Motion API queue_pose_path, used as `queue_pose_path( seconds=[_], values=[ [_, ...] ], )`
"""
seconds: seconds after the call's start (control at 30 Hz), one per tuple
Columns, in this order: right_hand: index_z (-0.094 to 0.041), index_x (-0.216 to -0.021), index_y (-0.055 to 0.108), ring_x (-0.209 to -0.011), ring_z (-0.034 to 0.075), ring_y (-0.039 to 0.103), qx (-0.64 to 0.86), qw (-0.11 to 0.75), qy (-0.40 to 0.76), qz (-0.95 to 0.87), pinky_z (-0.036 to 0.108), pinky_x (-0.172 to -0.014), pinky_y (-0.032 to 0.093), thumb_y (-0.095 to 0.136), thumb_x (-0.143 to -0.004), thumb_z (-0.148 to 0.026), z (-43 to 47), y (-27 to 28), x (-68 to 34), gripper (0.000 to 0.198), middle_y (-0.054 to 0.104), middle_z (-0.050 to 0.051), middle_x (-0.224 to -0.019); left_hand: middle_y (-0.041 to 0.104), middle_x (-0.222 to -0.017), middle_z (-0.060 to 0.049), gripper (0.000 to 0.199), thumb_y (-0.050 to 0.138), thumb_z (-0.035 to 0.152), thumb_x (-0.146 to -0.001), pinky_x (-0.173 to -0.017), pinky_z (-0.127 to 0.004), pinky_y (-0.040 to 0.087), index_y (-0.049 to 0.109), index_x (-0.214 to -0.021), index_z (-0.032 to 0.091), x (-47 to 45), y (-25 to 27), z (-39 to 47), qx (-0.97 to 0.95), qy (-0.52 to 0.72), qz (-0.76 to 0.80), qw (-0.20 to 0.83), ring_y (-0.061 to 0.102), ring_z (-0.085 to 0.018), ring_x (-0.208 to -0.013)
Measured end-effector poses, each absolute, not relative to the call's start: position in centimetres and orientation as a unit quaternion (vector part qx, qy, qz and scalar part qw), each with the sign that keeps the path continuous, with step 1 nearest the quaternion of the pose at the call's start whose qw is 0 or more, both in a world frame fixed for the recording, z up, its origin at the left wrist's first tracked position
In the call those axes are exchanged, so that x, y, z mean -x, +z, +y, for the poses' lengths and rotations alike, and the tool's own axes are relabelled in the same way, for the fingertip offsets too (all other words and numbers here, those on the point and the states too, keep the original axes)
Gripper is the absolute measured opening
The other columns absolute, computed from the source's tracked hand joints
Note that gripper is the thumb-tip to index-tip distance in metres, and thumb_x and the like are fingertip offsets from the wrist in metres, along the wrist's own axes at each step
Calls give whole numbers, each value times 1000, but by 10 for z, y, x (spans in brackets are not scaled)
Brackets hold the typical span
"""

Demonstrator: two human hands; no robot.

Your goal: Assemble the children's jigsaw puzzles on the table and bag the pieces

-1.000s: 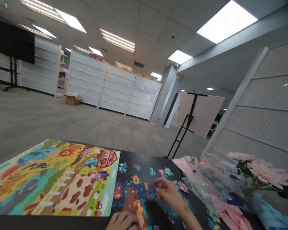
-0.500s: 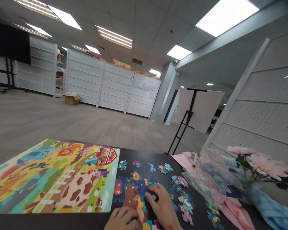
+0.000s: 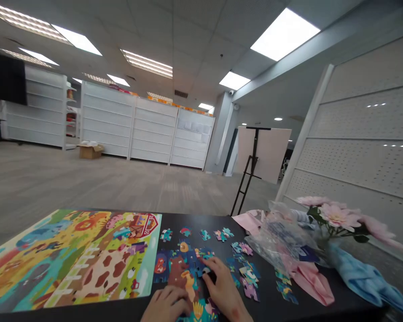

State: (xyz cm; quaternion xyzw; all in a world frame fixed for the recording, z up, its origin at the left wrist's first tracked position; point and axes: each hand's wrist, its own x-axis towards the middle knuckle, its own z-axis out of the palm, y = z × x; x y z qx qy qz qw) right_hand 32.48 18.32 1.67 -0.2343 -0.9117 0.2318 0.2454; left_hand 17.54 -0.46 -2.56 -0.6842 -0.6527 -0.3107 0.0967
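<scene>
A partly joined jigsaw puzzle (image 3: 177,269) with a brown bear on dark blue lies on the black table. My left hand (image 3: 168,304) rests on its lower left edge, fingers bent and lying on the pieces. Over its right side is my right hand (image 3: 221,284), thumb and index finger closing around a small puzzle piece (image 3: 206,270) at the bear's right; the fingers partly hide it. Loose puzzle pieces (image 3: 250,288) lie to the right of that hand, some of them overlapping. Several more, among them a teal piece (image 3: 166,235), are spread beyond the puzzle.
A bright farm-and-animal picture board (image 3: 100,268) covers the table's left side. To the right are a crumpled clear plastic bag (image 3: 272,246), pink cloth (image 3: 314,281), blue cloth (image 3: 362,273) and pink flowers (image 3: 339,217). An easel (image 3: 253,165) stands beyond the table.
The view has turned slightly, so the room and table appear shifted left. My right hand stays at the bear's right side with little movement; my left hand remains on the puzzle's edge.
</scene>
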Motion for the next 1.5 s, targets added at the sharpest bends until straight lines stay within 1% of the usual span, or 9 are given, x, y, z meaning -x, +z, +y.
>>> queue_pose_path(
  seconds=[0.1,0.2,0.4,0.53,0.67,0.77,0.93,1.2,1.5],
  values=[
    [-23,-120,72,-115,27,64,235,252,221,-912,41,-104,48,54,-90,-25,183,17,-324,35,71,10,-120,73,-115,4,17,79,34,-84,-84,-28,43,68,-95,28,-185,-10,-11,671,-304,-674,59,66,-21,-106],
    [-21,-115,74,-114,27,64,230,246,189,-922,41,-106,46,55,-89,-23,179,18,-324,32,72,10,-117,71,-117,0,21,74,21,-78,-88,-31,45,67,-97,26,-195,13,-21,667,-300,-682,4,64,-24,-109],
    [-20,-108,76,-110,26,61,223,247,170,-928,36,-101,48,53,-79,-9,170,23,-325,38,68,10,-111,70,-118,-1,18,64,16,-82,-95,-33,45,66,-97,25,-209,41,-35,636,-324,-698,-52,61,-23,-114],
    [-21,-105,77,-106,25,60,232,244,159,-928,34,-99,47,48,-73,1,170,24,-326,49,67,9,-105,70,-117,0,18,64,16,-81,-94,-32,46,66,-96,26,-209,38,-35,637,-337,-692,-43,62,-23,-113],
    [-21,-103,76,-105,24,59,239,242,149,-929,33,-97,47,46,-72,3,169,24,-325,50,66,8,-106,71,-118,-1,16,66,19,-81,-93,-33,47,67,-96,26,-205,31,-30,646,-326,-690,-39,63,-24,-112],
    [-22,-105,74,-106,25,58,235,240,140,-931,35,-97,46,47,-77,-1,166,25,-326,44,65,8,-108,71,-117,0,17,69,19,-79,-92,-33,48,68,-95,26,-202,28,-28,649,-318,-690,-31,64,-24,-112],
    [-23,-104,73,-105,25,57,241,241,148,-928,36,-95,45,50,-92,-18,164,27,-327,26,65,7,-107,72,-117,-1,18,69,21,-80,-90,-31,50,69,-96,27,-197,19,-24,665,-317,-677,-9,66,-24,-110],
    [-25,-107,73,-107,24,57,244,232,159,-928,35,-97,44,52,-94,-20,167,26,-327,25,65,6,-110,74,-118,0,18,74,28,-79,-83,-27,49,71,-96,29,-181,-17,-11,681,-293,-670,51,67,-24,-108],
    [-24,-93,68,-100,24,59,249,258,179,-916,34,-90,45,51,-91,-14,170,19,-324,19,66,4,-100,74,-115,2,18,81,30,-80,-83,-28,49,69,-94,28,-184,-20,-11,675,-285,-675,89,68,-23,-105]
  ],
)
